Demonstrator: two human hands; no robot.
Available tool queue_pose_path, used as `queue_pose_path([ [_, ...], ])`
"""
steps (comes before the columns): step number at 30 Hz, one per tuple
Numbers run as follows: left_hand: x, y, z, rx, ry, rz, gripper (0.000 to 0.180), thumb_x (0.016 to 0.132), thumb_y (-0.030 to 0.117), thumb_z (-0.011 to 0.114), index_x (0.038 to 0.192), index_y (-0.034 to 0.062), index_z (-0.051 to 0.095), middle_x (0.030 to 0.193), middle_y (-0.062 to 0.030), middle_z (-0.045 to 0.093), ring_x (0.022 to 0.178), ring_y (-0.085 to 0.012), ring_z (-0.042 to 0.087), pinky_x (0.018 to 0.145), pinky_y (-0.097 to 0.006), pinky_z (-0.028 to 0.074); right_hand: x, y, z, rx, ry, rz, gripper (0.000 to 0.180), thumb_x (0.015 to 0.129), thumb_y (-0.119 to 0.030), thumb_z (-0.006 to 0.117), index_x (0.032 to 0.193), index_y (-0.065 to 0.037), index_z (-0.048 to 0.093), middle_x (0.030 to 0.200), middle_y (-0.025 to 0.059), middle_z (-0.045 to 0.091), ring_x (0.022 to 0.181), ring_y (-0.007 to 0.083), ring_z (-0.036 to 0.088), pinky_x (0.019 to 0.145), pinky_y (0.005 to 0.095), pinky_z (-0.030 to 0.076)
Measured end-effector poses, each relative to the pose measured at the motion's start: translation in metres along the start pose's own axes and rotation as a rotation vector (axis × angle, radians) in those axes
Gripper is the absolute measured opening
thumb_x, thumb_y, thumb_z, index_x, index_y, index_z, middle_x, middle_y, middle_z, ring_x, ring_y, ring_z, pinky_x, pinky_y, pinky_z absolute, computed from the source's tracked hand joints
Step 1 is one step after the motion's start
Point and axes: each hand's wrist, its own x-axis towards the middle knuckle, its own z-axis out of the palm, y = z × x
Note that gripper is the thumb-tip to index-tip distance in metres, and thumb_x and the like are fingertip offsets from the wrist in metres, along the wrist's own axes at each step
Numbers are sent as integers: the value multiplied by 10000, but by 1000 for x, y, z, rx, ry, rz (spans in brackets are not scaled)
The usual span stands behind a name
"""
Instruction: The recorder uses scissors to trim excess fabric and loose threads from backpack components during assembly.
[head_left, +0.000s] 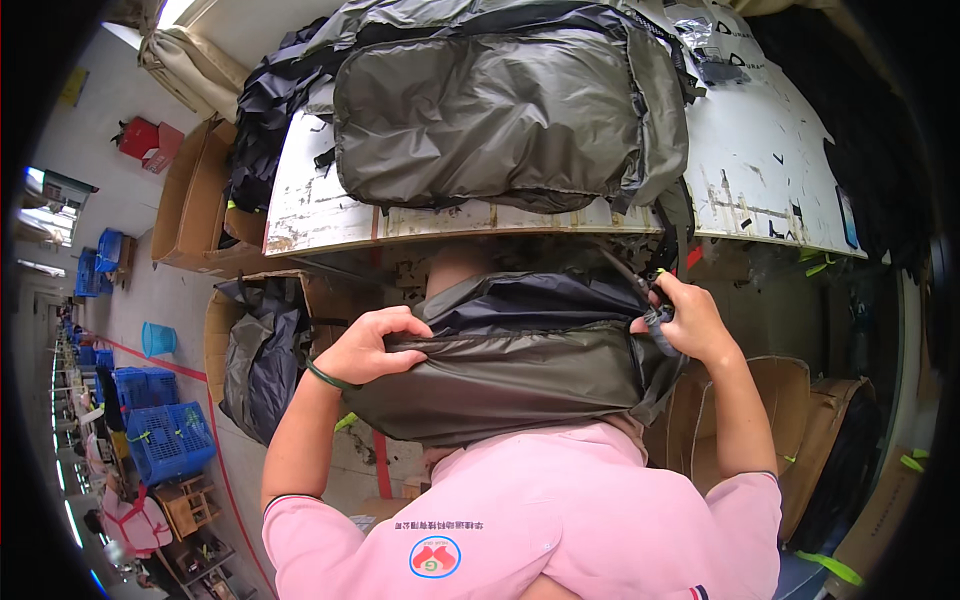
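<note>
Across my lap lies an olive-green nylon bag [500, 385] with a dark seam along its upper side and black fabric [540, 300] beyond the seam. My left hand [375, 345] pinches the bag's seam edge near its left end, thumb below and fingers above. At the bag's right end, my right hand [682, 318] is closed round the wrapped handles of scissors [630, 272]. Their blades point up and left toward the table edge. The right thumb rests close to the bag fabric; whether it grips the fabric too, I cannot tell.
Ahead is a worn white table [745, 190] bearing a similar olive bag [490, 115], with a strap [675, 215] hanging over its edge. An open carton [190, 200] and a carton holding dark fabric [262, 350] stand left. More cardboard [770, 405] is at right; blue crates [170, 440] stand farther left.
</note>
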Motion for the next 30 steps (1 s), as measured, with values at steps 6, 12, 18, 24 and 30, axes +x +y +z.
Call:
queue_pose_path([
  [6, -6, 1, 6, -196, -86, -31, 298, 779, 73, 723, 1069, 18, 681, 864, -46, 604, 835, -159, 567, 789, -265, 446, 31, -58, 36, -117, -169, -518, 592, 630, -567, 824, 815, -63, 574, 722, 76, 628, 734, 323, 637, 663, 422, 471],
  [12, -13, -2, 11, -294, -80, -12, 289, 786, 71, 718, 1071, 33, 690, 854, -32, 603, 834, -148, 544, 808, -272, 431, 48, -76, 46, -138, -323, -588, 607, 634, -606, 804, 829, -72, 592, 653, 58, 577, 710, 300, 621, 652, 410, 461],
  [18, -13, -2, 12, -327, -52, -14, 259, 791, 62, 715, 1047, 34, 692, 858, -20, 601, 839, -134, 533, 814, -264, 424, 54, -96, 51, -121, -419, -547, 618, 653, -618, 785, 826, -56, 593, 685, 107, 605, 728, 346, 628, 654, 443, 469],
  [24, -16, -7, 15, -462, -39, -80, 223, 810, 49, 716, 1029, 28, 677, 901, 2, 617, 862, -90, 554, 808, -242, 447, 55, -99, 55, -109, -402, -544, 631, 666, -628, 772, 808, -42, 587, 714, 143, 637, 735, 380, 639, 649, 469, 479],
  [30, -17, -7, 16, -603, -55, -169, 225, 832, 47, 717, 1046, 11, 656, 941, 14, 629, 863, -60, 559, 807, -218, 463, 51, -91, 64, -116, -307, -566, 630, 645, -632, 781, 775, -51, 576, 685, 124, 624, 712, 358, 641, 631, 451, 488],
])
